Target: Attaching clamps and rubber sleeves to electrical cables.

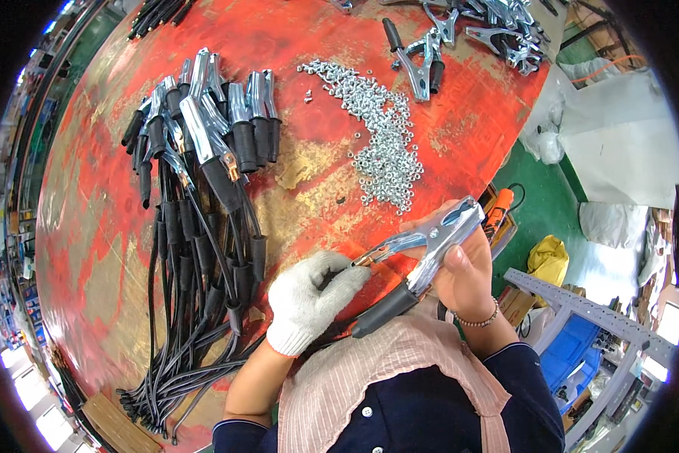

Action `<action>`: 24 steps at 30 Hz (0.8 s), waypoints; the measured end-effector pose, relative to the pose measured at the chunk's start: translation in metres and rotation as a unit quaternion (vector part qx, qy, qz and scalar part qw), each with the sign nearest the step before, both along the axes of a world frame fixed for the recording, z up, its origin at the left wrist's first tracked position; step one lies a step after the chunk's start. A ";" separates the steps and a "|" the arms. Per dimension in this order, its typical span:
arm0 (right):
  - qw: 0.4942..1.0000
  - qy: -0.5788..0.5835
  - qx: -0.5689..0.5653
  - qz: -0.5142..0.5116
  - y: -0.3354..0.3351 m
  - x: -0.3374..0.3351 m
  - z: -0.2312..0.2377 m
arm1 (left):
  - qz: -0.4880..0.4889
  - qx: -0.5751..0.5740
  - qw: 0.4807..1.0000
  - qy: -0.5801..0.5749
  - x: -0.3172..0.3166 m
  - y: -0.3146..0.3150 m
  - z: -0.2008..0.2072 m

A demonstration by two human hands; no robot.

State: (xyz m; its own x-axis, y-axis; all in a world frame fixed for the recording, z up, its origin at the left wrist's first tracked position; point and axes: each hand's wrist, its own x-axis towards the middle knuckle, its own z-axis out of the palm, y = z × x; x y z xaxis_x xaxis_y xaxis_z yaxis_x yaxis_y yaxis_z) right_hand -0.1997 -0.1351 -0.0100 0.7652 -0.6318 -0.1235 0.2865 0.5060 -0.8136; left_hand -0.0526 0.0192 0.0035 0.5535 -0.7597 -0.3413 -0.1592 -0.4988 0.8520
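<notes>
My right hand [460, 264], bare with a beaded bracelet at the wrist, grips a silver metal ground clamp [434, 240] near its jaws. One handle of the clamp wears a black rubber sleeve [385, 309]; the other handle is bare and points toward my left hand. My left hand [309, 298], in a white knit glove, pinches with thumb and forefinger at a copper-coloured cable end [366, 261] against that bare handle. The glove hides most of what lies between its fingers.
Left of my hands lies a bundle of black cables [196, 302] with clamps [200, 124] attached at its far end. Small metal nuts [384, 147] are heaped mid-table. More loose clamps [505, 34] lie at the far right on the worn red table [90, 226]. A metal rack [603, 317] stands at right.
</notes>
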 end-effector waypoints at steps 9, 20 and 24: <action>1.000 0.004 0.016 -0.005 0.002 0.002 0.002 | 0.007 0.010 1.000 0.012 0.001 -0.002 -0.003; 0.999 0.012 0.022 0.034 -0.009 0.006 -0.001 | -0.152 -0.013 0.988 0.008 0.019 -0.020 0.017; 0.995 0.061 -0.033 0.078 -0.027 0.023 0.001 | -0.145 -0.034 0.989 0.024 0.026 -0.021 0.000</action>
